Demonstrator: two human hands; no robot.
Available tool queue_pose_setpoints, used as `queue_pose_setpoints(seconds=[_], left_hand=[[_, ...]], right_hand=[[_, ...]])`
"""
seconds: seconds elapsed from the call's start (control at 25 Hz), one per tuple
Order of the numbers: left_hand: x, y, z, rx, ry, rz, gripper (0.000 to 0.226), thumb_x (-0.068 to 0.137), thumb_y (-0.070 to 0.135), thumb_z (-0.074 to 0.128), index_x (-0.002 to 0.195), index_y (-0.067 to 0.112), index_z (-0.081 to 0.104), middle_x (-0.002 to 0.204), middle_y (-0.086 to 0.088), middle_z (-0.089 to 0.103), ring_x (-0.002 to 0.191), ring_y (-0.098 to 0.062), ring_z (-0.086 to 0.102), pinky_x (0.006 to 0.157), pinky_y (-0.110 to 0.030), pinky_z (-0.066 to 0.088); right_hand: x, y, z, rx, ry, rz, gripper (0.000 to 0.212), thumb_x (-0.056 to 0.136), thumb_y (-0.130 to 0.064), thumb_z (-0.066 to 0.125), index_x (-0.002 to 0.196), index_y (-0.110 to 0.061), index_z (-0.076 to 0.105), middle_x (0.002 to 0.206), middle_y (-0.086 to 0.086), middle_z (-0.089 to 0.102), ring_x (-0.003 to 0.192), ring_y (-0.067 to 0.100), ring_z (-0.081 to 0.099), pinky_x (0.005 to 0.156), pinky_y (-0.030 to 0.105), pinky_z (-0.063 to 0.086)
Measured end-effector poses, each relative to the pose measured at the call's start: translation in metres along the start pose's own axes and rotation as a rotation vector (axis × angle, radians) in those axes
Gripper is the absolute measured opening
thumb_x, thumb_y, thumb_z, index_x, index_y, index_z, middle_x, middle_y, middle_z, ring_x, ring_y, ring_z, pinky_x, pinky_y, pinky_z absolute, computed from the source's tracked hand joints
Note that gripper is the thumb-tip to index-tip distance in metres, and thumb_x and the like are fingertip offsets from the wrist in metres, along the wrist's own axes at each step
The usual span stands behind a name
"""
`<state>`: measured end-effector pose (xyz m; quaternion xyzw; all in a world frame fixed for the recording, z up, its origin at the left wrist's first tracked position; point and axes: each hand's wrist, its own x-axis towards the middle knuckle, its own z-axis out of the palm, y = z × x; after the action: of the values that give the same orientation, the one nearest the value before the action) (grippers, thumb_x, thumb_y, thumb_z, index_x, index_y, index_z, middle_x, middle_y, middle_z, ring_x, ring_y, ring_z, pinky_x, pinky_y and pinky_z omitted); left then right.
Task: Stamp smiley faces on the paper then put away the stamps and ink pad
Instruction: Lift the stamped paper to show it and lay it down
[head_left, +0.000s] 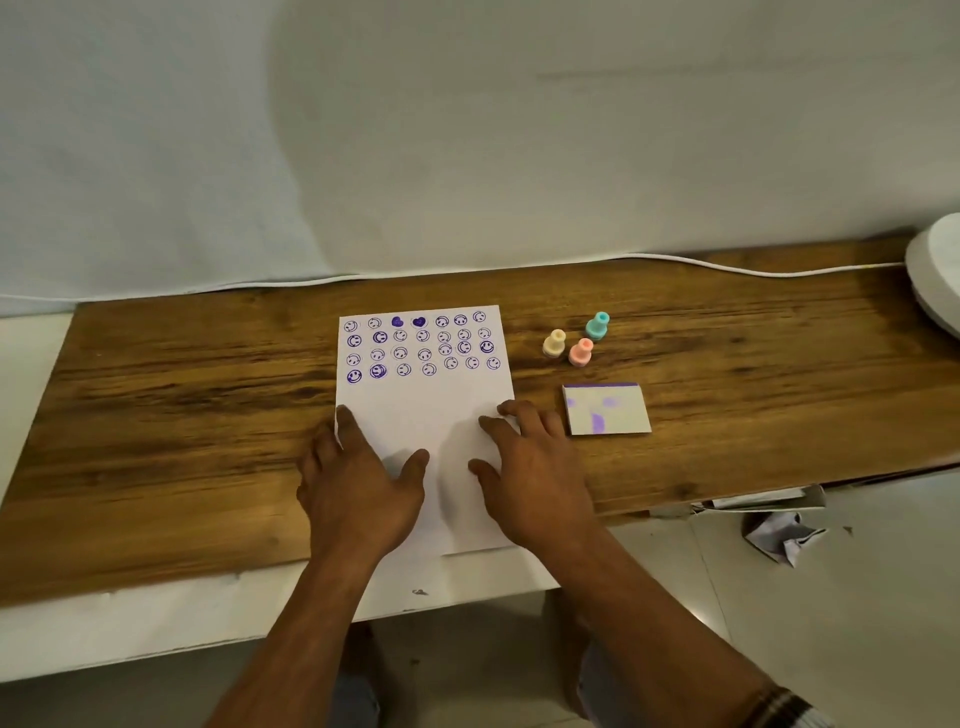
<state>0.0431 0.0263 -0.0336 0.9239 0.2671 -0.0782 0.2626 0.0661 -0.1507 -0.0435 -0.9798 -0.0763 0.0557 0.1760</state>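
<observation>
A white sheet of paper (423, 410) lies on the wooden table (182, 395), its upper part covered with several rows of purple smiley stamps and two hearts. My left hand (358, 483) rests flat on the paper's lower left, fingers spread. My right hand (530, 478) lies flat on its lower right edge. Neither hand holds anything. To the right of the paper stand three small stamps: a yellow stamp (554, 343), a pink stamp (580, 352) and a teal stamp (597, 326). A white ink pad (606, 410) with purple smears lies just right of my right hand.
A white cable (727, 267) runs along the table's back edge by the white wall. A white rounded object (937, 270) sits at the far right. Crumpled paper (782, 538) and a cardboard piece lie on the floor below the table's right end.
</observation>
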Motion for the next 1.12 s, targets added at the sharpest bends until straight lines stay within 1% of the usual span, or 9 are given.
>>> queue_pose_setpoints(seconds=[0.2,0.32,0.44,0.56,0.68,0.8,0.88,1.0,1.12], left_hand=[[0.007,0.000,-0.006,-0.294,0.031,0.026,0.088,0.084,0.055,0.073,0.155,0.018,0.035,0.158,-0.004,0.046,0.143,-0.032,0.044,0.114,-0.048,0.039],[0.010,0.004,-0.013,-0.530,0.071,-0.102,0.089,0.082,0.050,0.078,0.155,0.023,0.035,0.149,-0.005,0.054,0.125,-0.027,0.059,0.097,-0.037,0.048],[0.018,0.003,-0.023,-0.829,0.044,-0.283,0.075,0.081,0.044,0.081,0.146,0.022,0.049,0.113,0.011,0.070,0.105,-0.014,0.066,0.086,-0.028,0.046],[0.020,0.002,-0.027,-0.997,-0.089,-0.275,0.058,0.084,0.043,0.079,0.135,0.021,0.062,0.119,0.006,0.076,0.110,-0.014,0.070,0.098,-0.036,0.054],[0.022,-0.002,-0.028,-1.212,-0.170,-0.257,0.045,0.084,0.037,0.080,0.125,0.025,0.069,0.118,0.003,0.078,0.111,-0.021,0.074,0.083,-0.039,0.059],[0.024,-0.008,-0.032,-1.191,-0.248,-0.297,0.031,0.082,0.028,0.083,0.111,0.019,0.077,0.106,-0.007,0.082,0.095,-0.031,0.079,0.078,-0.048,0.065],[0.024,-0.011,-0.030,-0.979,-0.099,-0.230,0.011,0.086,0.013,0.079,0.095,0.018,0.079,0.093,-0.004,0.082,0.084,-0.027,0.078,0.083,-0.046,0.064],[0.021,-0.010,-0.030,-0.831,0.024,-0.117,0.021,0.092,0.004,0.070,0.100,0.022,0.076,0.091,0.011,0.076,0.077,-0.002,0.072,0.079,-0.025,0.057],[0.026,-0.012,-0.031,-0.930,-0.010,-0.140,0.022,0.093,0.002,0.067,0.093,0.024,0.074,0.094,0.008,0.078,0.078,-0.003,0.074,0.077,-0.027,0.055]], right_hand=[[0.000,-0.003,0.002,-0.031,-0.002,0.007,0.055,0.096,-0.045,0.067,0.147,-0.028,0.055,0.155,0.001,0.048,0.139,0.027,0.042,0.109,0.040,0.045],[0.001,-0.002,0.001,-0.011,0.002,0.004,0.055,0.095,-0.044,0.068,0.146,-0.027,0.056,0.155,0.001,0.049,0.138,0.028,0.043,0.109,0.042,0.046],[0.001,-0.001,0.001,-0.012,-0.012,-0.001,0.055,0.097,-0.045,0.066,0.147,-0.028,0.055,0.156,0.000,0.047,0.140,0.027,0.041,0.110,0.041,0.044],[0.002,-0.001,0.001,-0.023,-0.015,-0.003,0.055,0.097,-0.046,0.066,0.148,-0.029,0.054,0.156,-0.001,0.047,0.139,0.026,0.041,0.110,0.041,0.044],[0.002,-0.001,0.000,-0.021,-0.002,-0.006,0.054,0.096,-0.044,0.068,0.146,-0.028,0.057,0.154,0.000,0.050,0.137,0.028,0.043,0.107,0.041,0.046],[0.003,-0.001,0.002,-0.023,-0.016,0.010,0.054,0.096,-0.045,0.068,0.146,-0.030,0.057,0.155,-0.001,0.049,0.137,0.027,0.043,0.108,0.042,0.046],[0.003,-0.001,0.001,-0.006,-0.030,0.017,0.054,0.095,-0.046,0.067,0.146,-0.031,0.057,0.155,-0.002,0.049,0.137,0.026,0.043,0.109,0.041,0.045],[0.005,0.002,-0.004,0.066,-0.009,0.022,0.053,0.095,-0.045,0.068,0.144,-0.029,0.058,0.150,0.001,0.053,0.133,0.026,0.048,0.105,0.043,0.047],[0.011,-0.001,-0.012,0.302,0.092,0.161,0.050,0.095,-0.041,0.070,0.142,-0.028,0.056,0.139,0.001,0.060,0.121,0.023,0.059,0.095,0.043,0.056]])
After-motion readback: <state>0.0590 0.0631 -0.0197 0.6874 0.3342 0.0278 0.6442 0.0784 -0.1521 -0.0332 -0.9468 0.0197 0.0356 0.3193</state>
